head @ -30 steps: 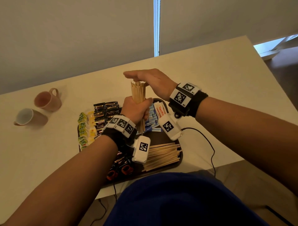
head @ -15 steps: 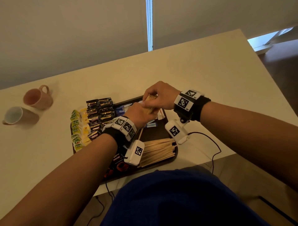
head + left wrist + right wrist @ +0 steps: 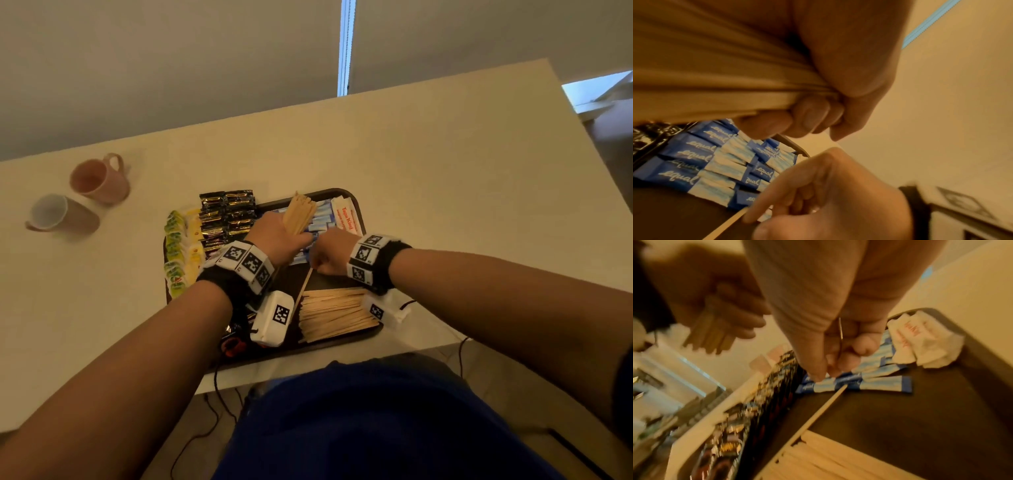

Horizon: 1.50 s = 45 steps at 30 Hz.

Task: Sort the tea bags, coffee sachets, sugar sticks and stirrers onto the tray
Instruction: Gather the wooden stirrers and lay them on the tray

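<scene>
1. A bundle of wooden stirrers (image 3: 300, 213) is clasped in the left hand (image 3: 276, 237), fingers curled tight round it; it tilts toward the upper right of the frame, above the blue sugar sticks (image 3: 320, 219).
2. The right hand (image 3: 331, 251) pinches the upper end of a single stirrer (image 3: 306, 283) between thumb and curled fingers; its lower end reaches the stacked stirrers (image 3: 337, 313) at the lower right of the tray (image 3: 356, 202).
3. On the tray, black coffee sachets (image 3: 227, 216) lie left of the sugar sticks, with white sachets (image 3: 346, 216) printed in red on the right.
4. Green and yellow tea bags (image 3: 180, 250) line the tray's left edge.
5. Two mugs (image 3: 99, 180) sit on the bench (image 3: 445, 192) at the upper left, well apart from the tray.
</scene>
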Available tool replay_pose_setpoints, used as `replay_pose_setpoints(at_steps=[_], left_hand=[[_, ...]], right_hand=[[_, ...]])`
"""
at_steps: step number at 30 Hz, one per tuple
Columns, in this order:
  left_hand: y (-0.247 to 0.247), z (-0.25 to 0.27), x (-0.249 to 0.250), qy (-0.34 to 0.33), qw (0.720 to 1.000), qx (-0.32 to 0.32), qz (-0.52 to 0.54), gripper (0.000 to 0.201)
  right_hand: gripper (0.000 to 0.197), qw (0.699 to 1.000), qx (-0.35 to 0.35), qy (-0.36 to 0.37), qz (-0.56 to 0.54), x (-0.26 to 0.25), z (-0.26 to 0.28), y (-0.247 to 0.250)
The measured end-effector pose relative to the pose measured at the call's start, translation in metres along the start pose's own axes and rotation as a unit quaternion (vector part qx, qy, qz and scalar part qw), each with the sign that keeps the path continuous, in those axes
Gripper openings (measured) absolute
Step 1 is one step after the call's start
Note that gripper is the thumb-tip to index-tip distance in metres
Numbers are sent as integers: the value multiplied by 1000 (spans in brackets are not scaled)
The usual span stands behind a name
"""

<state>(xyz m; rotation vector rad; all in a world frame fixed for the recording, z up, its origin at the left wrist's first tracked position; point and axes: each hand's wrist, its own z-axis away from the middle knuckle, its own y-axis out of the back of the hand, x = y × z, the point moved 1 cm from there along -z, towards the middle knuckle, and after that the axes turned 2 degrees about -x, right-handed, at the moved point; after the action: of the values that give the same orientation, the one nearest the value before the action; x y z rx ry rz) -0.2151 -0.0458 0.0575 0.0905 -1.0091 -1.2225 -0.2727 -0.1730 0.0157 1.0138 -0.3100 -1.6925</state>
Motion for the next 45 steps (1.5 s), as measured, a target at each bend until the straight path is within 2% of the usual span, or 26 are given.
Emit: replay_pose_setpoints(at_steps=[4, 6, 8, 11, 15, 18, 21, 23, 26, 28, 31, 33, 36, 40, 45], left_hand=[[1, 4, -9, 3, 1000, -2, 26, 26], [2, 6, -13, 5, 999, -4, 33, 26], [2, 6, -17, 2, 999, -5, 33, 26], [3, 6, -23, 4, 999, -8, 46, 25], [5, 7, -28, 10, 998, -14, 59, 25], [6, 6, -25, -1, 999, -6, 53, 27], [3, 1, -21, -10, 999, 1, 42, 33], [-4, -3, -18, -8, 1000, -7, 27, 32], [-16, -5, -14, -11, 999, -27, -36, 36], [-26, -6, -13, -3, 997, -42, -65, 41], [-43, -10, -16, 6, 995, -65, -82, 45], [-54, -13, -16, -1, 988, -80, -129, 44], [-71, -17, -11, -24, 972, -104, -211, 44], [-95, -27, -8, -30, 934, -163, -316, 46], [-115, -37, -9, -22, 906, -177, -383, 43]], right_hand=[[26, 993, -64, 7, 101, -10, -27, -19], [28, 992, -73, -43, 89, -15, -39, -25], [22, 986, -99, -90, 101, -24, -45, -26], [12, 983, -120, -98, 100, -30, -52, -24], [22, 983, -115, -112, 95, -27, -45, -16], [12, 980, -127, -112, 108, -22, -31, -3], [1, 983, -109, -106, 106, -11, -6, 0], [1, 981, -130, -113, 95, -5, 8, -7], [14, 976, -174, -108, 75, 0, 18, -24], [15, 986, -138, -93, 26, 8, 25, -32], [11, 996, -1, -80, -26, 27, 40, -28], [14, 992, 55, -106, -42, 43, 48, -21], [16, 981, 94, -149, -78, 63, 55, -15], [18, 957, 157, -181, -163, 83, 64, -14], [17, 948, 176, -175, -198, 94, 74, -14]])
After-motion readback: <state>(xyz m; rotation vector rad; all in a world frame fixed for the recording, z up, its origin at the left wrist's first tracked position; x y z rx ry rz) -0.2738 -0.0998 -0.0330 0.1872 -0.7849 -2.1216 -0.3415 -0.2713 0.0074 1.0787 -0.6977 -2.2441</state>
